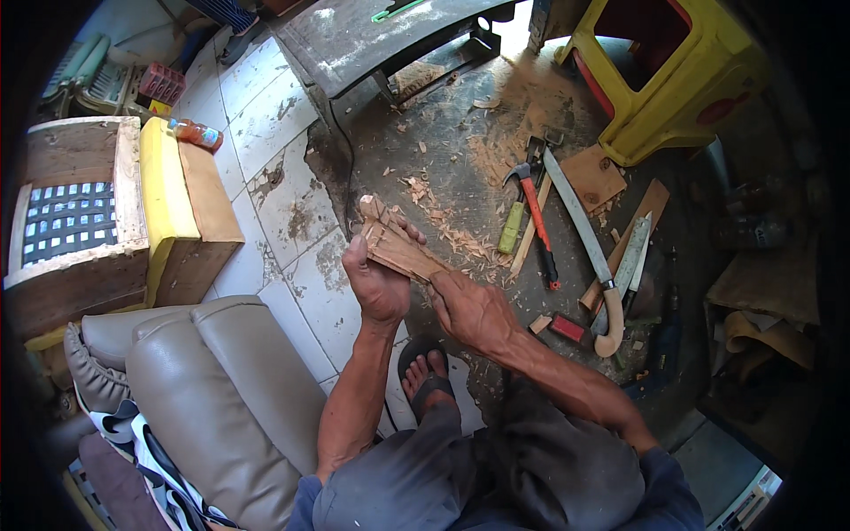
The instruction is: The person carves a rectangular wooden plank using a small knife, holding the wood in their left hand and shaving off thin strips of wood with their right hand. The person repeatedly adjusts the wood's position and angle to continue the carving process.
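Observation:
A carved block of wood, with a notched far end, is held in front of me between both hands. My left hand cups it from below and the left, thumb up along its side and fingertips showing past its far edge. My right hand closes on the near right end, fingers pressed over the wood. Whether the right fingers also hold a small tool is hidden. On the dark floor to the right lie a claw hammer with an orange-red handle, a green-handled tool and a long blade with a curved wooden handle.
Wood shavings litter the floor ahead. A yellow plastic stool stands far right, a dark metal bench at the back. Grey padded cushions and a wooden frame fill the left. Wood offcuts and a red-topped block lie right.

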Motion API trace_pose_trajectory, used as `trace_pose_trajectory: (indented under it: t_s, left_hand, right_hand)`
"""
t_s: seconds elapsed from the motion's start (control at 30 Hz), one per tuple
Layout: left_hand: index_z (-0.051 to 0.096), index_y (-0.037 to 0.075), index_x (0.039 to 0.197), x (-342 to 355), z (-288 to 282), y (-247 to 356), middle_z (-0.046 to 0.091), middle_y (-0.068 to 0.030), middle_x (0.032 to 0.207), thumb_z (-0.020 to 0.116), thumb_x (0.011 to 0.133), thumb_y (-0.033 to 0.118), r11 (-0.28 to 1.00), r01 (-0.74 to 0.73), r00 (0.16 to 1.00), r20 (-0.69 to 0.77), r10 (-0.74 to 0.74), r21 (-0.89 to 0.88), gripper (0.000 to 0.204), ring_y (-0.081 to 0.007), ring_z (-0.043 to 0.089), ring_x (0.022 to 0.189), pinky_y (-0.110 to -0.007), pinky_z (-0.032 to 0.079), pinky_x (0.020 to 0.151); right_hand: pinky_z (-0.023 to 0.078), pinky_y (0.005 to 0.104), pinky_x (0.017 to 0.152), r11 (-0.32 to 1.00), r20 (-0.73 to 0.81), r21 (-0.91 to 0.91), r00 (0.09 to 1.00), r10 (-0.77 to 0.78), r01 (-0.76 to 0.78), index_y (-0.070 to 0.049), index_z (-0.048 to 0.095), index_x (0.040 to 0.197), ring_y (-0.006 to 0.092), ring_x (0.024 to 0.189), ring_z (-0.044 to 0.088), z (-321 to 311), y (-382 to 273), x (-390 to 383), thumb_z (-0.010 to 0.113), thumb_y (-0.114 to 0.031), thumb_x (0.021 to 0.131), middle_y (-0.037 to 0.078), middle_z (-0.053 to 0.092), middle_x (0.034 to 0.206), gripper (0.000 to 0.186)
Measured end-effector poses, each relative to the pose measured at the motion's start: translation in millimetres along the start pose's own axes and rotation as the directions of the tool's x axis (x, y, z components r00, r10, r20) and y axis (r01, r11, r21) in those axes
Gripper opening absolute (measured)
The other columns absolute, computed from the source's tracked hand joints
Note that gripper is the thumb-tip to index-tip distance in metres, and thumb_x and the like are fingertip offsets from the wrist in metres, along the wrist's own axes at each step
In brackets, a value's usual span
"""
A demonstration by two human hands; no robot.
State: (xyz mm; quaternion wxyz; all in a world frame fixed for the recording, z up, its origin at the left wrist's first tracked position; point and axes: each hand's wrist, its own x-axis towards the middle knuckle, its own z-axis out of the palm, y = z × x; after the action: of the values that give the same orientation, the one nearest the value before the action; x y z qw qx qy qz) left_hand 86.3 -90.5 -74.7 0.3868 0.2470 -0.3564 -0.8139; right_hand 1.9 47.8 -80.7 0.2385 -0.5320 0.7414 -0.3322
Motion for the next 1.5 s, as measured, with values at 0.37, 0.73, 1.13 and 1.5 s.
trace_pose_trajectory:
  t_s: [0.37,0.73,1.13,1.5]
  left_hand:
    - [0.051,0.001,0.116,6,-3,-1,0.056,-0.0133,0.104,0.033,0.101,0.049,1.000,0.025,1.000,0.015,-0.024,-0.016,0.054,-0.0276,0.054,0.099,-0.044,0.044,0.094]
    - [0.053,0.000,0.114,11,-17,0,0.056,-0.0148,0.101,0.034,0.101,0.051,0.998,0.014,0.999,-0.040,-0.017,-0.068,0.056,-0.0283,0.054,0.096,-0.044,0.045,0.093]
    - [0.053,0.001,0.110,18,-35,3,0.055,-0.0144,0.098,0.034,0.100,0.050,0.998,-0.013,0.998,-0.055,0.009,-0.066,0.054,-0.0289,0.054,0.094,-0.046,0.045,0.092]
    - [0.053,0.001,0.112,20,-48,7,0.059,-0.0140,0.096,0.029,0.102,0.047,0.987,0.031,0.997,-0.067,-0.042,-0.160,0.054,-0.0267,0.056,0.091,-0.042,0.046,0.090]
  right_hand:
    - [0.056,0.0504,0.065,0.999,0.079,-0.053,0.997,0.011,-0.007,-0.008,0.052,0.108,0.0435,0.080,0.067,-1,8,-5,0.064,-0.017,0.092,0.019,0.064,0.095,0.021]
    - [0.055,0.0515,0.061,0.996,0.029,-0.081,0.999,-0.024,0.026,-0.009,0.054,0.106,0.0415,0.077,0.068,19,22,-12,0.064,-0.016,0.092,0.017,0.064,0.093,0.019]
    - [0.056,0.0550,0.065,0.993,0.134,-0.121,0.990,0.030,-0.013,-0.007,0.053,0.105,0.0447,0.077,0.069,32,42,-22,0.063,-0.018,0.093,0.019,0.064,0.091,0.019]
    - [0.055,0.0552,0.065,0.988,0.185,-0.149,0.980,0.071,-0.043,-0.008,0.052,0.107,0.0457,0.079,0.068,45,64,-34,0.063,-0.019,0.094,0.020,0.064,0.099,0.020]
